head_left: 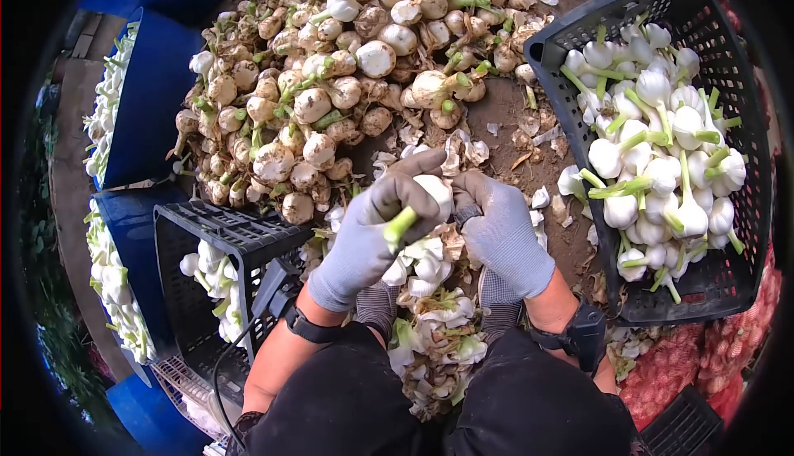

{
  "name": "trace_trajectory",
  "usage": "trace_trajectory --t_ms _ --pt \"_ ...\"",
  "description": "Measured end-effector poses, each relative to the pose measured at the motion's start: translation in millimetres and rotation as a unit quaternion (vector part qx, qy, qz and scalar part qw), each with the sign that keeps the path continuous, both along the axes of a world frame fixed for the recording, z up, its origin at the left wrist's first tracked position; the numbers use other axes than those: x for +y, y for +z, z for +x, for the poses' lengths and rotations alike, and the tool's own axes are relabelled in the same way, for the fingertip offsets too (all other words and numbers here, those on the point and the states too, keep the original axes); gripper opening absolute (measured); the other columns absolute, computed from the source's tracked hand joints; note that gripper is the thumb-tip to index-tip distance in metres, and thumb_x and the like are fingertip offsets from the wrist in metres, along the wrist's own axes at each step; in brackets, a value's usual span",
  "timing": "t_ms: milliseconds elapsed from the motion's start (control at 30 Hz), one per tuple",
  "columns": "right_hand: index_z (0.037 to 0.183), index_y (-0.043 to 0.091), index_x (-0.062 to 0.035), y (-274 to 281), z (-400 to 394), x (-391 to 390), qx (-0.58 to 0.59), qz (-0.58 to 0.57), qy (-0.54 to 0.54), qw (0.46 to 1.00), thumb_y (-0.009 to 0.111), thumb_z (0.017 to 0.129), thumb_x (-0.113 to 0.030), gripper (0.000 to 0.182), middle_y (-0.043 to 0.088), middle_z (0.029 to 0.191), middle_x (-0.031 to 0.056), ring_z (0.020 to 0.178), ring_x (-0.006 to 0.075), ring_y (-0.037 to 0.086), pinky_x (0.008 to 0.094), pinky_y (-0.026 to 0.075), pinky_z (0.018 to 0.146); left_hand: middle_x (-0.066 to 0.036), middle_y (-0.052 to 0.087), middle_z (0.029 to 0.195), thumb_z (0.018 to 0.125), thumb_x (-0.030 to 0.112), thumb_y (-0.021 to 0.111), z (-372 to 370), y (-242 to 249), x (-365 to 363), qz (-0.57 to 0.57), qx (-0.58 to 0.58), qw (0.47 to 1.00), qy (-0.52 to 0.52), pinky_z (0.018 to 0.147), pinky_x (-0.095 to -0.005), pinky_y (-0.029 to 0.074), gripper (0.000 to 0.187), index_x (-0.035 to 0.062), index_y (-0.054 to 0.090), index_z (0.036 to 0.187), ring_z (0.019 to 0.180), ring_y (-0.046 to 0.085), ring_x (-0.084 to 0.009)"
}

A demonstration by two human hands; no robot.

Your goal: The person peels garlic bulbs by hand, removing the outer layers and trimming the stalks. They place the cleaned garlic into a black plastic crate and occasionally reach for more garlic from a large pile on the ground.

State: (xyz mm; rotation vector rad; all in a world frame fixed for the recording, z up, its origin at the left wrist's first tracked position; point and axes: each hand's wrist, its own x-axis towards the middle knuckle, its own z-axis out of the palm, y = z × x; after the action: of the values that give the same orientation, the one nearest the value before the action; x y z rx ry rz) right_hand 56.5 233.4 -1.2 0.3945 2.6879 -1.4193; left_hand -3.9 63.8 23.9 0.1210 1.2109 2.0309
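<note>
My left hand (376, 229), in a grey glove with dirty fingertips, is closed around a white garlic bulb (435, 195) whose cut green stem points down toward me. Against the bulb's right side is my right hand (502, 226), gloved the same way, its fingers curled in with something dark at the fingertips that I cannot make out. Both hands meet in front of my knees, over a heap of peeled skins (438, 340). Beyond them lies a big pile of soil-stained garlic bulbs (318, 105) with short stems.
At the right stands a black crate (550, 67) of clean white garlic. A smaller black crate (198, 216) with white bulbs is at the left, beside blue containers (153, 100) of garlic. Red mesh sacks (662, 377) lie at the lower right.
</note>
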Motion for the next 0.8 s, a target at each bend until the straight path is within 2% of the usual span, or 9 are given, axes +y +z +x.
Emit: trace_trajectory --t_ms 133,200,333,433,533,600,667,733,800 --pt "0.1 0.066 -0.0107 -38.2 -2.1 12.0 -0.129 0.046 0.046 0.989 0.06 0.085 -0.012 0.016 0.068 0.088 0.0141 0.083 0.0353 0.066 0.0446 0.052 0.074 -0.019 0.046 0.142 0.086 0.024 0.074 -33.6 42.2 28.3 0.026 0.048 0.993 0.109 0.106 -0.0375 0.046 0.045 0.0062 0.052 0.121 0.122 0.055 -0.0222" --pt "0.107 0.065 -0.0124 -57.2 -15.3 14.2 0.041 0.103 -0.041 0.993 0.062 0.087 -0.016 0.02 0.067 0.094 0.0147 0.087 0.0344 0.066 0.0446 0.052 0.076 -0.018 0.044 0.144 0.086 0.022 0.07 -40.4 96.3 53.3 0.064 0.165 0.983 -0.04 0.106 -0.0421 0.043 0.076 0.0026 0.032 0.148 0.125 0.052 -0.0268" --pt "0.13 0.053 -0.0184 -49.9 -83.7 31.5 0.17 0.203 -0.124 0.956 0.063 0.088 -0.015 0.043 0.062 0.111 0.0173 0.094 0.0375 0.064 0.0469 0.052 0.081 -0.017 0.043 0.144 0.091 0.023 0.065 -88.4 83.1 23.6 0.01 0.325 0.936 0.133 0.105 -0.039 0.044 0.068 -0.0006 0.032 0.147 0.122 0.054 -0.0254" --pt "0.11 0.065 -0.0077 -65.3 -123.3 36.0 0.091 0.151 0.001 0.984 0.055 0.085 -0.001 0.028 0.063 0.109 0.0177 0.098 0.0356 0.063 0.0421 0.05 0.087 -0.016 0.051 0.137 0.092 0.014 0.061 -87.7 43.4 6.3 -0.186 0.254 0.939 0.139 0.107 -0.0383 0.043 0.051 -0.0004 0.045 0.139 0.122 0.054 -0.0222" --pt "0.102 0.068 -0.0048 -43.6 -119.2 31.1 0.119 0.048 -0.04 0.991 0.055 0.086 -0.001 0.021 0.067 0.098 0.0135 0.09 0.0267 0.065 0.0339 0.051 0.079 -0.015 0.038 0.148 0.076 0.001 0.073 -66.1 -13.4 -4.9 -0.438 0.495 0.75 0.027 0.114 -0.041 0.033 0.078 0.0153 0.041 0.145 0.132 0.044 -0.0306" --pt "0.104 0.066 -0.0019 -27.2 -97.9 22.9 0.128 -0.089 -0.044 0.987 0.057 0.089 -0.006 0.018 0.066 0.092 0.01 0.083 0.016 0.065 0.0286 0.052 0.071 -0.016 0.036 0.147 0.074 0.0 0.075 -54.7 -21.4 -8.1 -0.434 0.535 0.725 0.033 0.112 -0.0383 0.036 0.078 0.0149 0.042 0.144 0.131 0.045 -0.0275" --pt "0.111 0.063 -0.0002 9.1 -68.6 15.4 -0.048 -0.501 -0.07 0.861 0.054 0.093 -0.007 0.02 0.064 0.089 0.0065 0.075 0.0089 0.062 0.0238 0.051 0.064 -0.015 0.038 0.145 0.072 -0.002 0.075 -45.1 -24.4 -16.6 -0.401 0.454 0.795 0.025 0.109 -0.0343 0.04 0.077 0.0115 0.044 0.141 0.13 0.046 -0.0241" --pt "0.112 0.063 0.0009 -25.2 -38.4 10.9 -0.006 -0.45 -0.042 0.892 0.057 0.092 -0.008 0.023 0.066 0.091 0.005 0.083 0.0112 0.063 0.0252 0.051 0.071 -0.009 0.051 0.133 0.069 0.003 0.083 -37.3 -21.1 -24.2 -0.229 0.215 0.949 0.032 0.102 -0.0307 0.044 0.075 0.0005 0.046 0.134 0.121 0.051 -0.0174" --pt "0.119 0.062 0.0021 -17.3 -31.9 11.0 -0.06 -0.435 0.034 0.898 0.059 0.089 -0.004 0.03 0.068 0.092 0.0049 0.085 0.0125 0.064 0.0268 0.052 0.078 -0.009 0.055 0.126 0.07 0.013 0.085 -21.7 -24.2 -26.9 -0.205 0.088 0.975 -0.001 0.1 -0.0297 0.045 0.076 -0.0008 0.047 0.134 0.115 0.055 -0.0149"
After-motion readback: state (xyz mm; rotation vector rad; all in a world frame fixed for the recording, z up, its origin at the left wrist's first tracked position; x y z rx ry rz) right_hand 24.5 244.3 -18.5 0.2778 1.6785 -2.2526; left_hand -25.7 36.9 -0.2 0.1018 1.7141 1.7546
